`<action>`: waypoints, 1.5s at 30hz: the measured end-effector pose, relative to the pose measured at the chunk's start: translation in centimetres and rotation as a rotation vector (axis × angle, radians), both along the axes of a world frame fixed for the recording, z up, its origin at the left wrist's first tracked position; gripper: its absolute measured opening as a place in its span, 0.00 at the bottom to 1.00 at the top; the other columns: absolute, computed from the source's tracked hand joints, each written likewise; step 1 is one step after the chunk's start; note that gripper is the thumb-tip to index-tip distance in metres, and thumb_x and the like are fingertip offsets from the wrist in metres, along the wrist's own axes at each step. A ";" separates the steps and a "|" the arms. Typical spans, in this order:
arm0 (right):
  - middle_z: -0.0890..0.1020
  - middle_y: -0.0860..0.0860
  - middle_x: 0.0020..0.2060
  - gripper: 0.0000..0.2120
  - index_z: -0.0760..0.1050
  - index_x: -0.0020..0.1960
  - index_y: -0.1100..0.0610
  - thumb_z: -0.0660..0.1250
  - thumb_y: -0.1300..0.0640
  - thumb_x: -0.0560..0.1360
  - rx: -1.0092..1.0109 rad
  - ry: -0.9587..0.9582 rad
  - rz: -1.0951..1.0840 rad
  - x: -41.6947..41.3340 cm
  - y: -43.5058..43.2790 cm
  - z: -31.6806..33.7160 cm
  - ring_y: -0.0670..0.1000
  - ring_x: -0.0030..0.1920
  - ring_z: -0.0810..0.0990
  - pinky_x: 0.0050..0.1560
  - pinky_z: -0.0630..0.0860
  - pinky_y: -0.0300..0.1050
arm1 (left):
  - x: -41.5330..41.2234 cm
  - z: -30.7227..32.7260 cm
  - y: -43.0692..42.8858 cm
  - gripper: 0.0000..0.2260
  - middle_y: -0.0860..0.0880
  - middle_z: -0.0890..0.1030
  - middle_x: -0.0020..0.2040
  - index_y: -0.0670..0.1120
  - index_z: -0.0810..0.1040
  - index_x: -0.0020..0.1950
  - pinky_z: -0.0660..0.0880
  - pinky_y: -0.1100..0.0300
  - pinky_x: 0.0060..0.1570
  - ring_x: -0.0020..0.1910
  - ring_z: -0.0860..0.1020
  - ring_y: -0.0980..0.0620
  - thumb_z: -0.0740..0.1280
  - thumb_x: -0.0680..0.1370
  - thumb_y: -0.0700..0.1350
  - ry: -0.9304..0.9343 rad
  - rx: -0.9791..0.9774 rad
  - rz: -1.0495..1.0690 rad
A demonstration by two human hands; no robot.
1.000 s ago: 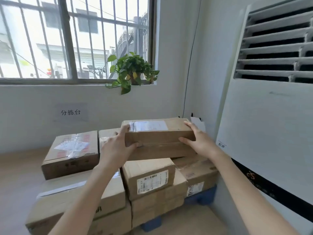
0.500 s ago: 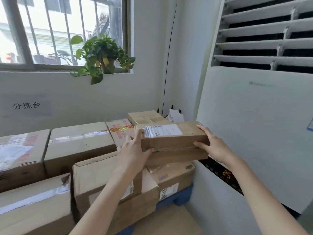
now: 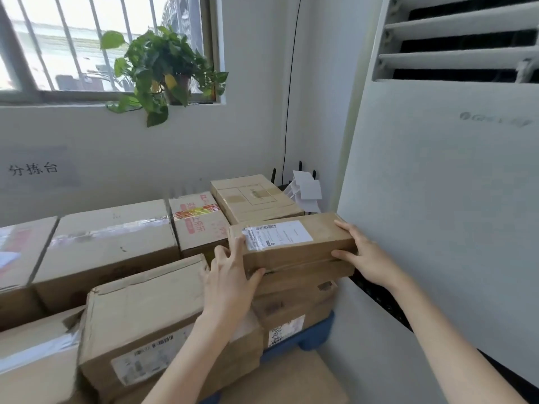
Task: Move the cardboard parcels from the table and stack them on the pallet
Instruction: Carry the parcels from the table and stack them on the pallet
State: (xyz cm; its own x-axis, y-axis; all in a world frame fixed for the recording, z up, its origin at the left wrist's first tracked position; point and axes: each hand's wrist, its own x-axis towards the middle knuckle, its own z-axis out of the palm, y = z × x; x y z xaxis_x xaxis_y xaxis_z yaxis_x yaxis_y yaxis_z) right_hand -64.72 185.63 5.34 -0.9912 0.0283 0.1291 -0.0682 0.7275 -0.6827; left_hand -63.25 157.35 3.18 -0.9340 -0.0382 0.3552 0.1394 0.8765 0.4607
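**Both hands hold long parcel at top of stack beside air conditioner**

Long flat parcel (image 3: 294, 246) with a white shipping label on top sits level, just left of the air conditioner (image 3: 437, 199), its right end nearly at the cabinet's front panel. Left hand (image 3: 230, 275) grips the end farther from the air conditioner: fingers run up the end face, thumb hooks under the front lower edge. Right hand (image 3: 367, 258) grips the end nearest the air conditioner: fingers curl over the top edge, thumb presses the front face. The parcel's underside meets the labelled parcel (image 3: 294, 304) below it; cannot tell if its weight is fully down.

That lower parcel sits on the blue pallet (image 3: 315, 336), whose corner shows at the air conditioner's base. More stacked parcels lie left of the air conditioner:
- 1 large front box (image 3: 140, 310), touching the left forearm
- 1 box with red print (image 3: 198, 225), behind the held parcel
- 1 flat box (image 3: 253, 199) at the back, close to the air conditioner
- 1 wide taped box (image 3: 108, 237), farther left

White paper (image 3: 306, 189) and a black cable (image 3: 288, 97) sit in the corner behind the air conditioner's left edge. Potted plant (image 3: 163, 65) on the sill of the barred window (image 3: 58, 45), up and left of the air conditioner. Wall sign (image 3: 33, 169), far left of it.
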 end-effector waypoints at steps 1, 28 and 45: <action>0.66 0.50 0.73 0.32 0.58 0.75 0.41 0.69 0.50 0.76 -0.007 -0.013 0.011 -0.2 0.1 -0.5 0.53 0.70 0.68 0.67 0.65 0.47 | 0.3 -0.4 0.1 0.29 0.47 0.71 0.55 0.58 0.54 0.71 0.67 0.45 0.62 0.55 0.73 0.45 0.64 0.75 0.61 0.011 -0.024 0.017; 0.65 0.50 0.73 0.33 0.57 0.75 0.44 0.69 0.53 0.76 -0.107 0.021 0.264 -3.3 1.1 -7.7 0.51 0.70 0.66 0.70 0.62 0.48 | 3.7 -5.5 2.2 0.30 0.44 0.77 0.56 0.52 0.63 0.70 0.62 0.41 0.67 0.61 0.69 0.41 0.66 0.73 0.63 0.119 -0.340 0.260; 0.65 0.49 0.73 0.31 0.58 0.74 0.42 0.69 0.51 0.76 -0.155 0.056 0.298 -4.0 1.3 -8.8 0.50 0.70 0.65 0.70 0.64 0.49 | 4.0 -5.3 2.6 0.29 0.43 0.78 0.56 0.52 0.64 0.70 0.63 0.40 0.67 0.61 0.70 0.41 0.67 0.73 0.61 0.109 -0.357 0.301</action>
State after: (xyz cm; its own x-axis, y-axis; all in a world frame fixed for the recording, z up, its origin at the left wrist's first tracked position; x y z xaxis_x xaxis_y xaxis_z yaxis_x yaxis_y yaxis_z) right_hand -68.74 186.94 -3.49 -0.9503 -0.2379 0.2007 -0.3028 0.5579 -0.7726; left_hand -59.25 159.92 -2.11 -0.8567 -0.1587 0.4908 -0.1137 0.9862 0.1204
